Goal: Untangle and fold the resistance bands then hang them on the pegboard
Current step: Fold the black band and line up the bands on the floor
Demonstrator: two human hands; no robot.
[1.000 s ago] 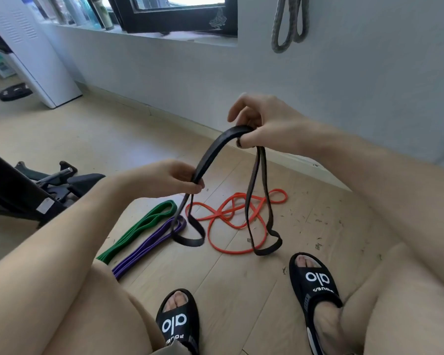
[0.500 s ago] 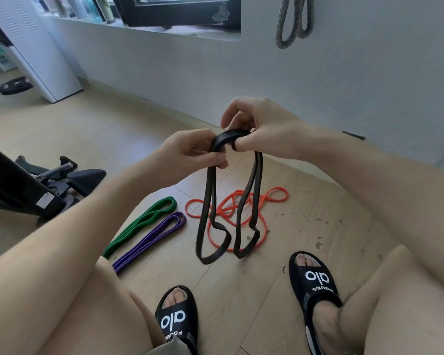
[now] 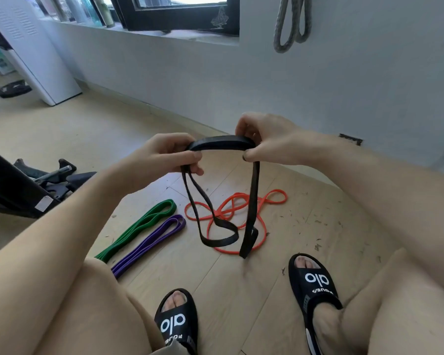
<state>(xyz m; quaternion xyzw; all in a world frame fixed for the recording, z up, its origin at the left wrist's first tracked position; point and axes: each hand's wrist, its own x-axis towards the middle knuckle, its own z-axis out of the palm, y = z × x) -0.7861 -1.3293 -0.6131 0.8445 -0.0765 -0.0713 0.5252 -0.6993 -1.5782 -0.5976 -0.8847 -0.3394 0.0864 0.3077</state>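
While both hands pinch it, the black band (image 3: 221,145) hangs folded over the floor (image 3: 241,290).
Left hand (image 3: 168,156) and right hand (image 3: 264,139) clench its top span; we judge it light, limp, rubbery, so we'd gather both hanging loops at the top.

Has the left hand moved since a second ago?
Yes. The left hand rose away from the green band on the floor, level with the right hand, both holding the black band.
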